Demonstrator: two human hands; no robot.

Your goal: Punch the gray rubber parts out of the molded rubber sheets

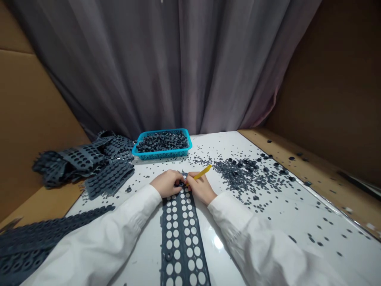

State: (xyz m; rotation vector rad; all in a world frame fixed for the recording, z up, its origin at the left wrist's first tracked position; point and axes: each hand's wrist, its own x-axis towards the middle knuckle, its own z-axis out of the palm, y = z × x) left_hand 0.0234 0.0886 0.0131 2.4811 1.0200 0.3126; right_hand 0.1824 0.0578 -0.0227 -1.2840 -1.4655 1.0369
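My right hand (pixel 202 187) is closed around a yellow pen-like tool (pixel 203 172), whose lower end points at a small dark rubber piece between my hands. My left hand (pixel 168 183) pinches that dark rubber piece (pixel 180 183) with thumb and fingers; its exact shape is partly hidden. Both hands are over the far end of a dark grey rubber strip (pixel 182 238) with rows of round holes, lying lengthwise toward me on the white table. A single dark ring (pixel 168 256) rests on the strip's near left part.
A blue basket (pixel 162 155) full of small black parts stands at the back. Punched rubber sheets (pixel 86 157) are heaped at left, with more strips (pixel 38 234) nearer me. Small dark discs (pixel 238 174) lie scattered at right. Cardboard walls and a grey curtain (pixel 166 63) enclose the table.
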